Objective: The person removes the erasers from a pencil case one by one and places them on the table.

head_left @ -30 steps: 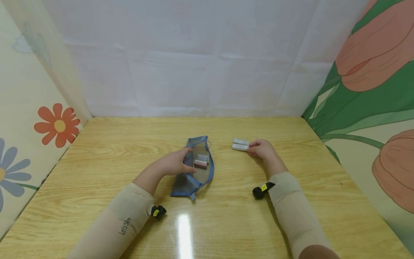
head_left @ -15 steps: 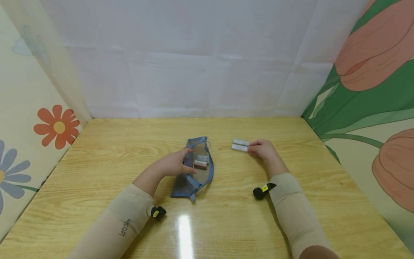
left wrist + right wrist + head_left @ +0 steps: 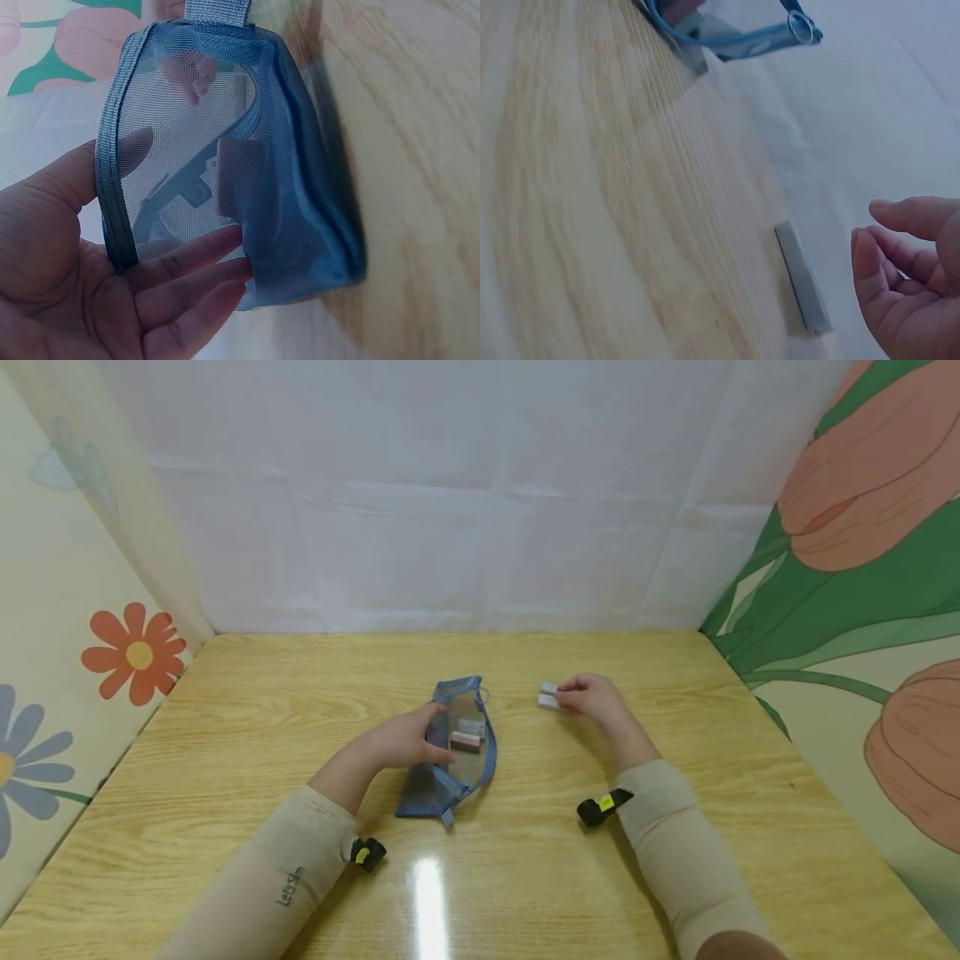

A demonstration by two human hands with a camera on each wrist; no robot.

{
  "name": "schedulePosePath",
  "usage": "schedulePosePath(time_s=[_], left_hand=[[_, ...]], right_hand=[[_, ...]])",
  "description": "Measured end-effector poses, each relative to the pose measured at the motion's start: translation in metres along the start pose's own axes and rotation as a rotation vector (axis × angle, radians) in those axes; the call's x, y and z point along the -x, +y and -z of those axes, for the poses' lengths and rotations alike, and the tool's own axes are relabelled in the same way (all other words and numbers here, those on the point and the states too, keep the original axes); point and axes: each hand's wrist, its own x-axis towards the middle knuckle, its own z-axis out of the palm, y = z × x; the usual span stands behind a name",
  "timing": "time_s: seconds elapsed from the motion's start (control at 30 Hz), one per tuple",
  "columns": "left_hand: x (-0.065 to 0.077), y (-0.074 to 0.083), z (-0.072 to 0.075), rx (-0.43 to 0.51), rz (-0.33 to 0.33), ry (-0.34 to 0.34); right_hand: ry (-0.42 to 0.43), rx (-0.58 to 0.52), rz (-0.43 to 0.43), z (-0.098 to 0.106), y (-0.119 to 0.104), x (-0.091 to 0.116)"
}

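My left hand point(image 3: 408, 737) grips the near wall of a blue mesh zip pouch point(image 3: 300, 210) whose mouth gapes. In the left wrist view the thumb lies behind the mesh and several fingers lie in front of it. A small reddish-brown and white block point(image 3: 465, 742) and a pale grey block point(image 3: 471, 727) show in the pouch. Right of the pouch, two slim whitish bars point(image 3: 548, 702) lie side by side, partly hidden by my right hand point(image 3: 591, 697). In the right wrist view a grey bar point(image 3: 802, 277) lies beside that hand, whose thumb and bent fingers have a gap between them.
The wooden table point(image 3: 300, 677) runs back to a white cloth point(image 3: 480, 527). Flower-painted panels stand at the left point(image 3: 60, 568) and right point(image 3: 862, 610). A ring point(image 3: 801, 27) hangs at the pouch's far corner.
My right hand has moved left and slightly up over the two bars, covering more of them. The bars, the pouch and my left hand stay where they were.
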Motion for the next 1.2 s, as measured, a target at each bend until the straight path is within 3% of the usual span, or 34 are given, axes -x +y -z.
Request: schedulePosePath(time_s=[0.8, 1.2], left_hand=[[-0.001, -0.001, 0.0, -0.014, -0.02, 0.015], [-0.001, -0.002, 0.0, -0.028, -0.023, 0.02]], right_hand=[[-0.282, 0.094, 0.162, -0.078, -0.02, 0.029], [-0.366, 0.361, 0.223, -0.097, -0.016, 0.036]])
